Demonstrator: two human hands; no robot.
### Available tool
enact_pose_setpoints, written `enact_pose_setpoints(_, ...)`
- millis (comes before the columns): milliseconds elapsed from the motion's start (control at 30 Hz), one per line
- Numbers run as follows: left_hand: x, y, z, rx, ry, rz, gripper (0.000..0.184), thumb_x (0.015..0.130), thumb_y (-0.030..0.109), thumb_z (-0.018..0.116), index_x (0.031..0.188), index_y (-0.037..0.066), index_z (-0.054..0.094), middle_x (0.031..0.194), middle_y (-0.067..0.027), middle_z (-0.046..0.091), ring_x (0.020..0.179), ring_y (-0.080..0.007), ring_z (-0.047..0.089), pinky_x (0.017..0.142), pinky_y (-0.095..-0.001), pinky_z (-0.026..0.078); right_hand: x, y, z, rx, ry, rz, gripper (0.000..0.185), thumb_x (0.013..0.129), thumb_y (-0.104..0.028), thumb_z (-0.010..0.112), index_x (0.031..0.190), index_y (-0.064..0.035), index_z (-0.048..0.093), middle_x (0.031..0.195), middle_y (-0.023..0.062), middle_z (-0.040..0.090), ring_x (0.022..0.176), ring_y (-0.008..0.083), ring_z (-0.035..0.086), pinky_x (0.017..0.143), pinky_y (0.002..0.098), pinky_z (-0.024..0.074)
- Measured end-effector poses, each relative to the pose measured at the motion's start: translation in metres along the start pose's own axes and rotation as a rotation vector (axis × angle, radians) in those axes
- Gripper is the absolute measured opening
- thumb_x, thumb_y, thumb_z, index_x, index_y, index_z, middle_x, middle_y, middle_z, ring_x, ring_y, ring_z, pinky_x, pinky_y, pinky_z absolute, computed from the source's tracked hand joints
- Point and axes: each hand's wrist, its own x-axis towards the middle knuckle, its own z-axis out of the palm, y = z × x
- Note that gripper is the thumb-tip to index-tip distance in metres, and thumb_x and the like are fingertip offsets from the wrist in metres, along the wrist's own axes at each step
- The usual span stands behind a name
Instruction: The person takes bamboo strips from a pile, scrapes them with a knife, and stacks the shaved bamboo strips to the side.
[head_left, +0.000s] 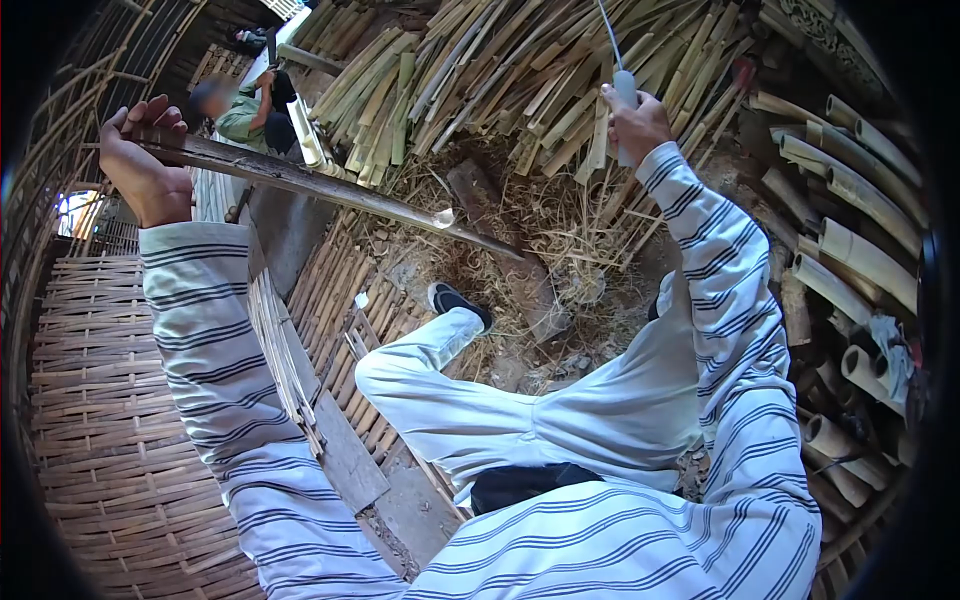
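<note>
My left hand (148, 165) is raised at the upper left, palm turned up and fingers loosely curled about one end of a split bamboo length (300, 180). The bamboo slants down to the right across the view. A pale cut patch shows near its far end. At the upper right, my right hand (640, 128) is closed round the pale grey handle of a knife (624, 90). Its thin blade, seen nearly edge-on, points up and away and runs out of view. Knife and bamboo are well apart.
Split bamboo strips (480, 70) are heaped ahead. Shavings (500, 220) surround a wooden block (540, 300) on the ground between my legs. Bamboo pieces (860, 200) are stacked at right. A woven bamboo panel (110, 400) lies at left. Another person (245, 115) sits at the back left.
</note>
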Motion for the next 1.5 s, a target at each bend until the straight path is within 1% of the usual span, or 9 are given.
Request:
enact_pose_setpoints(100,0.005,-0.008,-0.004,0.127,-0.044,0.090,0.030,0.088,0.022,0.036,0.088,0.000,0.055,0.082,-0.0144,0.062,0.067,-0.0237,0.058,0.062,-0.0319,0.047,-0.020,-0.004,0.007,-0.165,0.112,-0.305,0.044,0.081,-0.031,0.062,0.107,0.0023,0.049,0.092,0.0205,0.063,0.086,0.0324,0.063,0.075,0.0392,0.0507)
enact_pose_setpoints(300,0.025,-0.028,0.006,-0.034,-0.043,0.114,0.022,0.085,0.015,0.035,0.076,0.000,0.048,0.070,-0.0150,0.058,0.056,-0.0201,0.053,0.052,-0.0287,0.043,-0.044,0.006,0.015,-0.377,-0.012,-0.570,0.037,0.079,-0.027,0.057,0.104,0.0001,0.051,0.086,0.0178,0.064,0.072,0.0313,0.064,0.069,0.0426,0.0517)
enact_pose_setpoints(467,0.033,-0.037,0.029,-0.126,0.040,0.139,0.017,0.082,0.010,0.036,0.072,-0.001,0.045,0.061,-0.0128,0.051,0.044,-0.0187,0.046,0.042,-0.0267,0.037,-0.088,0.018,0.030,-0.390,-0.563,-0.035,0.036,0.082,-0.026,0.052,0.105,0.0015,0.052,0.083,0.0179,0.063,0.069,0.0271,0.062,0.066,0.0377,0.0507)
enact_pose_setpoints(700,0.021,-0.039,0.047,-0.135,0.054,0.220,0.017,0.083,0.009,0.034,0.078,-0.001,0.046,0.056,-0.0045,0.041,0.043,-0.0115,0.038,0.040,-0.0245,0.032,-0.176,0.031,0.057,-0.192,-0.724,0.186,0.055,0.091,-0.048,0.040,0.095,0.0041,0.058,0.078,0.0171,0.063,0.072,0.0281,0.063,0.070,0.0368,0.0497)
enact_pose_setpoints(800,0.027,-0.035,0.041,-0.210,-0.078,0.168,0.017,0.082,0.010,0.031,0.075,0.001,0.044,0.054,-0.0036,0.037,0.043,-0.0120,0.035,0.042,-0.0259,0.033,-0.185,0.038,0.068,-0.296,-0.712,-0.026,0.057,0.092,-0.048,0.038,0.090,0.0047,0.059,0.072,0.0197,0.062,0.069,0.0307,0.062,0.067,0.0386,0.0486)
enact_pose_setpoints(933,-0.005,-0.023,0.041,-0.149,-0.063,0.222,0.022,0.080,0.012,0.030,0.079,-0.002,0.047,0.053,-0.0010,0.032,0.044,-0.0114,0.032,0.044,-0.0272,0.034,-0.180,0.042,0.079,-0.334,-0.761,0.073,0.064,0.092,-0.052,0.032,0.082,0.0044,0.061,0.068,0.0239,0.059,0.069,0.0360,0.061,0.068,0.0438,0.0458)
enact_pose_setpoints(1100,0.003,-0.028,0.024,-0.068,-0.044,0.210,0.040,0.081,0.013,0.027,0.107,-0.009,0.049,0.055,0.0012,0.032,0.045,-0.0098,0.031,0.048,-0.0260,0.034,-0.199,0.068,0.093,-0.491,-0.795,0.061,0.068,0.086,-0.055,0.043,0.101,0.0108,0.052,0.094,0.0283,0.060,0.086,0.0433,0.060,0.081,0.0412,0.0487)
enact_pose_setpoints(1233,0.002,-0.029,0.015,-0.001,0.015,0.205,0.043,0.082,0.011,0.025,0.111,-0.011,0.047,0.055,0.0021,0.032,0.044,-0.0081,0.029,0.046,-0.0243,0.031,-0.199,0.066,0.090,-0.426,-0.766,0.103,0.052,0.080,-0.038,0.061,0.103,0.0078,0.052,0.094,0.0264,0.061,0.083,0.0371,0.063,0.072,0.0398,0.0511)
enact_pose_setpoints(1500,0.013,-0.038,-0.004,-0.011,-0.005,0.209,0.043,0.079,0.016,0.024,0.102,-0.010,0.049,0.056,0.0001,0.031,0.045,-0.0090,0.029,0.047,-0.0258,0.028,-0.203,0.085,0.060,-0.391,-0.815,0.127,0.041,0.081,-0.031,0.062,0.109,-0.0038,0.050,0.087,0.0186,0.063,0.079,0.0306,0.063,0.072,0.0383,0.0492)
